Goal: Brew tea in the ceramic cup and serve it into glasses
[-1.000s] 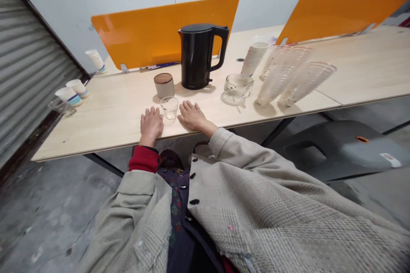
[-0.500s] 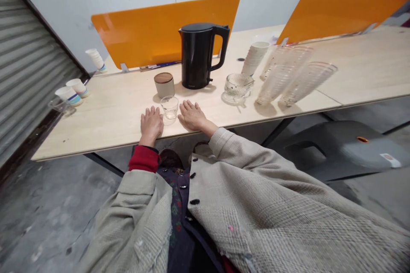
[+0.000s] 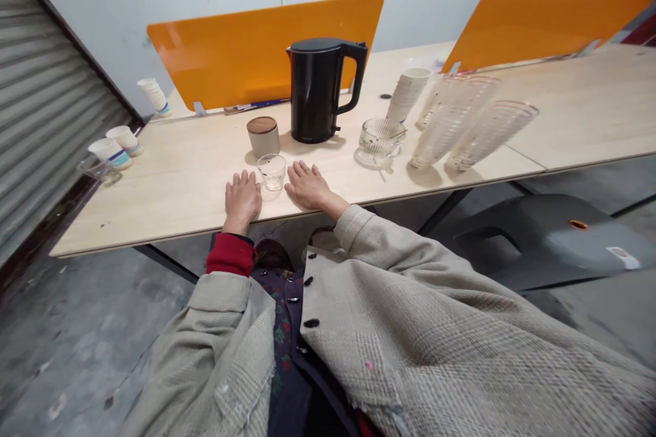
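Left hand (image 3: 242, 196): flat, empty, mid-frame.
Right hand (image 3: 308, 187): likewise.
Clear cup (image 3: 272, 177): between them; we judge a pause; grasping would need a light pinch.

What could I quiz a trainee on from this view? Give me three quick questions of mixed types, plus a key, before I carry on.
1. Multiple choice: what stands between the left hand and the right hand?
A) a stack of paper cups
B) a small clear cup
C) a ribbed glass cup

2. True or false: the right hand grips the handle of the black kettle.

3. Fill the gap: the lid on the grey canister is ____ in colour.

Key:
1. B
2. False; that hand lies palm down on the table, and the kettle stands beyond it.
3. brown
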`<state>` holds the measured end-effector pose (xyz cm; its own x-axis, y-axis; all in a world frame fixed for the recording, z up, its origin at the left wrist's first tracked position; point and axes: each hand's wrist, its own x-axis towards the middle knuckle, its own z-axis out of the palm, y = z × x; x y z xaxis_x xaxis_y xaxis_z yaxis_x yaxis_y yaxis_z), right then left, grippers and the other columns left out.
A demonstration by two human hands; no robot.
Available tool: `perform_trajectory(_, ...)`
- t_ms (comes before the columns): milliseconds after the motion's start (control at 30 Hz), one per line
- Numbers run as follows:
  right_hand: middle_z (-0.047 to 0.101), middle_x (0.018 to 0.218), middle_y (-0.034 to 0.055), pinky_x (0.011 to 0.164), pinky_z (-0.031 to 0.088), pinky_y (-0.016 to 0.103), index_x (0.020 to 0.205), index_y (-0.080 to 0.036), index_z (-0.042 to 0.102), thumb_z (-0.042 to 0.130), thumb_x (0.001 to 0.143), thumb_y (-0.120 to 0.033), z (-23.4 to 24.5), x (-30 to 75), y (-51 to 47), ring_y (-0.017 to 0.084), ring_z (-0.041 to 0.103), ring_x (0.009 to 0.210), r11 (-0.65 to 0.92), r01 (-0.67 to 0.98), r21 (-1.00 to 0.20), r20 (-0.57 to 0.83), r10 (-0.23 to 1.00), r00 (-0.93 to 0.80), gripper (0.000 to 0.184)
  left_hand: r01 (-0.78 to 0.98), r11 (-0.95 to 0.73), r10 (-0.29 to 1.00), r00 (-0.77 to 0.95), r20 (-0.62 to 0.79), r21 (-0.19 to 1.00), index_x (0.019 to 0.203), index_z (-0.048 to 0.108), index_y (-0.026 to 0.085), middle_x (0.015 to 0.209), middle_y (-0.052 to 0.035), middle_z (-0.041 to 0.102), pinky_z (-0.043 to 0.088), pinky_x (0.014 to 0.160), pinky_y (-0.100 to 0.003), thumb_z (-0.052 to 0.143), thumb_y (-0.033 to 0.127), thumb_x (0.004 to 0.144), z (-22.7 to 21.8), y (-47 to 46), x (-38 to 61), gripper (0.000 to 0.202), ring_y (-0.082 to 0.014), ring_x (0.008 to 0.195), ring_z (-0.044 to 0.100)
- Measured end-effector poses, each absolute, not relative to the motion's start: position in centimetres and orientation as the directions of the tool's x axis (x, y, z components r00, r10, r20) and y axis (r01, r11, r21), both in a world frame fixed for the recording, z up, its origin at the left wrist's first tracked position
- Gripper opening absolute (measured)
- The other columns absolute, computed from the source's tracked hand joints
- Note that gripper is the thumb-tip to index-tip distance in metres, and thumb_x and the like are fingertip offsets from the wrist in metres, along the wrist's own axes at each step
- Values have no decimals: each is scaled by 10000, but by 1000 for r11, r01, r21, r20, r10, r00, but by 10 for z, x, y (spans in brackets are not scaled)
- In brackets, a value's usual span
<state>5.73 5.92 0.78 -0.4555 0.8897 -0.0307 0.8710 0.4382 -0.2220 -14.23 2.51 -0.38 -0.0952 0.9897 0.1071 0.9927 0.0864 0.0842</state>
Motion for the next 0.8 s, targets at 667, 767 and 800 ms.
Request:
perform_trajectory(667,196,1887,232,1432,154,623,1765,-18,318,330,1125,-367,2,58,63,360,175,1781,445,867,-224,-11,889,-459,729,992,90,988,-100,119,86,1717,468,176,1843,-135,394,304,1395,-614,229,362,1141,-8,28,-144,650,-373,1727,329)
perform_trajectory(767,199,1886,229,1432,154,623,1761,-23,327,332,1125,-367,3,58,62,358,174,1781,443,867,-227,-7,890,-457,723,992,100,988,-108,108,83,1727,454,173,1851,-126,380,298,1400,-605,216,367,1144,-8,27,-144,659,-370,1731,322)
perform_trajectory(800,200,1887,229,1432,153,621,1760,-24,329,333,1125,-365,3,58,62,356,174,1781,444,867,-226,-5,890,-457,721,992,102,989,-110,104,79,1729,450,172,1853,-121,377,297,1402,-600,211,369,1145,-8,27,-143,662,-370,1732,318)
